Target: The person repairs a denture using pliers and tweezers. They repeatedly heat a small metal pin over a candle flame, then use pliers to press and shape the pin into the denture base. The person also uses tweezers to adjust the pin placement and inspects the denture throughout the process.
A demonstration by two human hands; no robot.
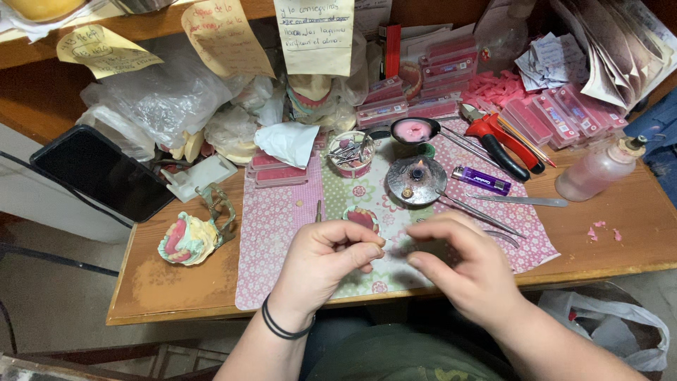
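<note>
- Wooden desk (599, 247) takes up most of the view, with a pink patterned mat (275, 219) spread over the middle of it.
- Dark tablet (99, 173) lies flat at the far left edge, screen off.
- Crumpled clear plastic bags (151, 99) are piled at the back left; three yellowish paper notes (314, 32) with handwriting hang from the shelf above them, the middle-right one squarest.
- Stacks of flat pink rectangular boxes (430, 85) sit at the back centre, and more of them fan out at the back right, next to a heap of loose pink bits.
- Pinkish plastic squeeze bottle (599, 169) stands on the right, dark cap on.
- Red-handled pliers (504, 141) lie just left of those right-hand boxes.
- Yellow and pink dental model on a metal articulator (194, 236) rests off the mat, to the left.
- Small round metal burner (416, 176) with a tiny flame sits on the mat, a purple lighter (481, 180) just beside it.
- Left hand (321, 261) is curled nearly closed, thumb and index fingertip pinched together on something too small to make out, right in front of a small pink denture piece (361, 217) lying on the mat.
- Right hand (469, 271) is blurred, fingers loosely bent toward the left one; can't tell if it has hold of anything.
</note>
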